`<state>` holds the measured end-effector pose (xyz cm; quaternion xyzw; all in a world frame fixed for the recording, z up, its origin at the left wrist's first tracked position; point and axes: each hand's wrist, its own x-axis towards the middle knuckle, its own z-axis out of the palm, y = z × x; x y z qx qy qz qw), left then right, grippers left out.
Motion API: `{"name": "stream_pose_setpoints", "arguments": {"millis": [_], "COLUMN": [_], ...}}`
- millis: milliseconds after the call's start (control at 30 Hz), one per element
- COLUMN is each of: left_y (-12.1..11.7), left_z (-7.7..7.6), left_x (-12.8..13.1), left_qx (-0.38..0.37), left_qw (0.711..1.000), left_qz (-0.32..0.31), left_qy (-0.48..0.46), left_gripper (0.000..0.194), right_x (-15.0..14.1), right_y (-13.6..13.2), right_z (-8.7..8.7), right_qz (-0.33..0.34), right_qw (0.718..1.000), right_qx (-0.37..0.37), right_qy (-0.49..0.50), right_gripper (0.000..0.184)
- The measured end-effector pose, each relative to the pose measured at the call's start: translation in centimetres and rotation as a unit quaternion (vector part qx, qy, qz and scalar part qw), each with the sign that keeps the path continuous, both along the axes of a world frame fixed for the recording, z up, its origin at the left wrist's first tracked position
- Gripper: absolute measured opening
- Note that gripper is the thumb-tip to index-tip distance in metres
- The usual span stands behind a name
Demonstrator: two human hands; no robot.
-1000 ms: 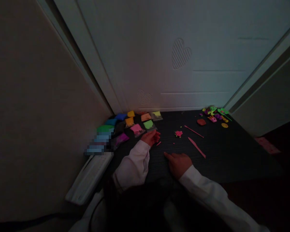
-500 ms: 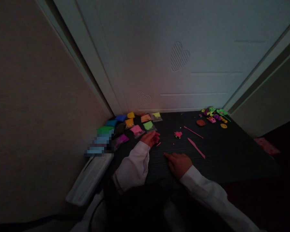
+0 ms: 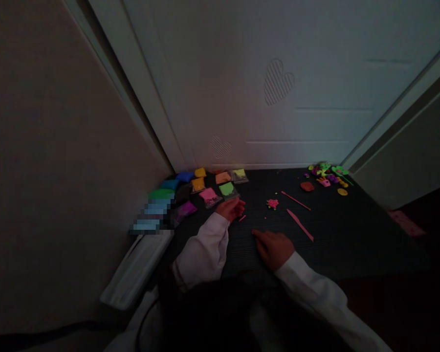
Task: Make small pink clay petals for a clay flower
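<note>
My left hand point(image 3: 232, 209) rests on its side on the dark table, fingers loosely curled and apart, with nothing visible in them. Just right of it lies a thin pink clay strip point(image 3: 242, 218). My right hand point(image 3: 275, 247) lies low on the tabletop, its index finger stretched out to the left and the fingertip down on the surface. Anything under that fingertip is hidden. Beyond the right hand sits a small pink clay cluster with green bits point(image 3: 272, 204). To the right are a pink modelling knife point(image 3: 299, 225) and a thin pink modelling stick point(image 3: 296, 200).
Bags of coloured clay, among them a pink one point(image 3: 209, 196) and a light green one point(image 3: 227, 189), lie at the back left. A white case point(image 3: 137, 271) is at the left edge. Small clay figures point(image 3: 326, 171) and a red clay lump point(image 3: 307, 186) lie back right, before a white panel point(image 3: 220, 88).
The camera view has shifted slightly, and the picture is a little darker. My right fingertip has slid a touch to the right; my left hand stays in place.
</note>
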<state>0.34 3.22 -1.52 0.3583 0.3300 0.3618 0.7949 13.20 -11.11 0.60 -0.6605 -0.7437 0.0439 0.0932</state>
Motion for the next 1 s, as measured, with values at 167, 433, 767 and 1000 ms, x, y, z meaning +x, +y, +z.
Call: {"name": "stream_pose_setpoints", "arguments": {"millis": [167,433,767,1000], "left_y": [0.0,0.0,0.0,0.0], "left_z": [0.1,0.2,0.0,-0.1], "left_x": [0.0,0.0,0.0,-0.1], "left_qx": [0.0,-0.002,0.004,0.016], "left_qw": [1.0,1.0,1.0,1.0], "left_qz": [0.001,0.0,-0.009,-0.013], "left_qy": [0.0,0.001,0.003,0.005], "left_gripper": [0.022,0.02,0.019,0.022], "right_x": [0.0,-0.2,1.3,1.8], "right_y": [0.0,-0.2,1.1,1.2], "right_z": [0.1,0.6,-0.8,-0.8], "right_qz": [0.005,0.008,-0.02,-0.069], "right_qw": [1.0,0.999,0.984,0.959], "right_qx": [-0.007,-0.027,0.03,0.062], "right_qy": [-0.017,-0.032,0.175,0.267], "right_gripper": [0.033,0.034,0.023,0.019]}}
